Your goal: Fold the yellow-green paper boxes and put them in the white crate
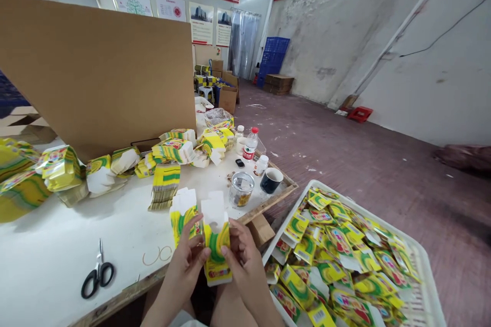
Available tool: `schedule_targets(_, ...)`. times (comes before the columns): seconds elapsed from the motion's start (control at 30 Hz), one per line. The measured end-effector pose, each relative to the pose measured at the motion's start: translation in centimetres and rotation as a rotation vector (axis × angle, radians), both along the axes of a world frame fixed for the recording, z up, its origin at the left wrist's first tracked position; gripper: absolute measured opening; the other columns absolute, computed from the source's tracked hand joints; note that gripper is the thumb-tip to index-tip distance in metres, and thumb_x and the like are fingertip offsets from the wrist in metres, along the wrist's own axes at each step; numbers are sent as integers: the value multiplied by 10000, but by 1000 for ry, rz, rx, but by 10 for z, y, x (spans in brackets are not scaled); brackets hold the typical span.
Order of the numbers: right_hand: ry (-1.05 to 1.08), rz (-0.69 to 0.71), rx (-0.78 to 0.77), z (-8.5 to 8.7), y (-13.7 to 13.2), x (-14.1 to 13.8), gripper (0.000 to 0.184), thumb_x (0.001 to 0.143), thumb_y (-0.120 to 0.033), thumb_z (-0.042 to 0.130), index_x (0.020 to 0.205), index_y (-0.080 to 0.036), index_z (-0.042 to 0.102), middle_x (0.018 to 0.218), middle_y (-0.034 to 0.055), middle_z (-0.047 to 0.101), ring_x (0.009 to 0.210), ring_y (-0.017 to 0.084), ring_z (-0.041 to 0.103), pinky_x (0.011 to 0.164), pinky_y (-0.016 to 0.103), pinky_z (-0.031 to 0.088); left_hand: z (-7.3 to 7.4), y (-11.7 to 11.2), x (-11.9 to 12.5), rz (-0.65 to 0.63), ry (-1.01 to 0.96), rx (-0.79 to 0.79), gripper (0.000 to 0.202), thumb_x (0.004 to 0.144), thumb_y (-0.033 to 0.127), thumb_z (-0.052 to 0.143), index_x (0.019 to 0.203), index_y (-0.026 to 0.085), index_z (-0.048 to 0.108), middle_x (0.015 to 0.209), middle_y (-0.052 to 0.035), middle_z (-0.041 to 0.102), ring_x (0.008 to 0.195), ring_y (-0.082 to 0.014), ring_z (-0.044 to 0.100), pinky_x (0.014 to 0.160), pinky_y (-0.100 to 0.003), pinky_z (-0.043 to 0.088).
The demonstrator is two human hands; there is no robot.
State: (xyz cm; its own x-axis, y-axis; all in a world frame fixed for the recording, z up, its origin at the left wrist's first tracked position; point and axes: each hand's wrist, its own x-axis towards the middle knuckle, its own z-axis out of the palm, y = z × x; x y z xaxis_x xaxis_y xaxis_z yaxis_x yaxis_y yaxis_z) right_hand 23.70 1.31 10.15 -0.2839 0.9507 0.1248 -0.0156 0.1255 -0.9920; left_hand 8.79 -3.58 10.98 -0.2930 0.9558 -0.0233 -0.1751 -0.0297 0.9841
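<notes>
Between my two hands is a small yellow and green carton (218,253), its white top flap standing up. My left hand (187,255) grips its left edge, the thumb pressed on the front. On the right side, my right hand (241,253) pinches the same carton with thumb and fingers. Just behind my left fingers, a stack of flat cartons (184,209) rests at the table edge. Another stack of flat cartons (164,184) lies farther back on the white table (126,235).
Black-handled scissors (98,271) lie at left. More carton bundles (172,150) line the foot of a large cardboard sheet (107,76). A glass jar (241,189), dark mug (272,180) and red-capped bottle (250,144) stand at the table's right. A white crate (431,276) holds many cartons.
</notes>
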Motion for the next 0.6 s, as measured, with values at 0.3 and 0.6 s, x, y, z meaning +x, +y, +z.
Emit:
schedule_targets(0.3, -74, 146, 8, 20, 10, 26, 261, 906, -426, 570, 877, -194, 687, 756, 28, 626, 709, 179, 573, 639, 255, 456, 5, -10, 0, -421, -238, -25, 391, 810, 334, 717, 1161, 246, 569, 1064, -97, 718, 967, -276, 683, 804, -363, 536)
schedule_targets(0.6, 9, -7, 104, 25, 11, 29, 263, 866, -428, 627, 1016, -239, 732, 975, 100, 705, 936, 266, 644, 841, 369, 515, -1, -8, 1, -391, -138, -29, 536, 838, 335, 683, 1345, 277, 520, 1233, -113, 684, 1131, -300, 635, 899, -396, 532)
